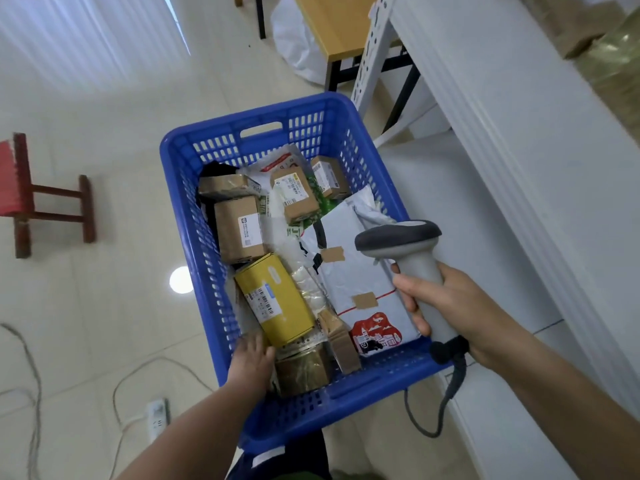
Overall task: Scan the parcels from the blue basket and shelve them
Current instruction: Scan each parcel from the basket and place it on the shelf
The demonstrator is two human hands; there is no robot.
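A blue basket point(194, 216) stands on the floor, filled with several parcels. Among them are a yellow box point(277, 303) with a barcode label, brown cardboard boxes point(239, 230), a gold-wrapped box point(303, 370) and a grey mailer bag point(356, 282). My left hand point(251, 358) reaches into the basket's near left corner, fingers touching the lower end of the yellow box, not clearly gripping it. My right hand point(446, 306) holds a grey barcode scanner point(412, 258) above the basket's right side, its head pointing left over the mailer bag.
A white metal shelf unit point(502, 140) runs along the right, with wrapped parcels on top at the upper right. A wooden table point(332, 26) stands behind the basket, a red stool point(20, 188) at the left. Cables and a power strip point(157, 415) lie on the floor.
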